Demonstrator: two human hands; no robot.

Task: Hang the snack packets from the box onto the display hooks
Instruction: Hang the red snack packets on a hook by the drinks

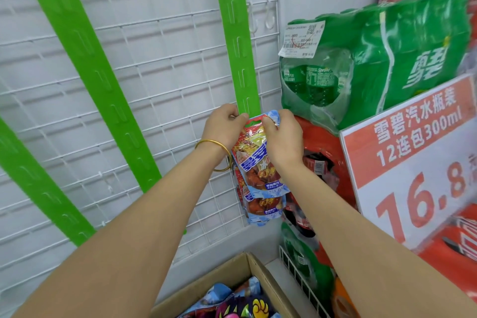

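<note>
snack packet (252, 148) is held upright at the lower end of the green hanging strip (241, 59), in front of the white wire grid (154, 59). left hand (224, 125) pinches its top left corner; right hand (282, 137) grips the top right edge — fingers curled over it. second packet (263, 208) sits just below, partly overlapped. cardboard box (249, 272) of packets lies underneath — sprite pack (374, 59) and price sign (413, 162) to the right.

We see one red-and-blue snack packet (252, 148) upright at the green hook strip's (238, 46) foot, a second packet (263, 208) hanging beneath, more packets (232, 302) lying in the cardboard box (258, 275).
</note>
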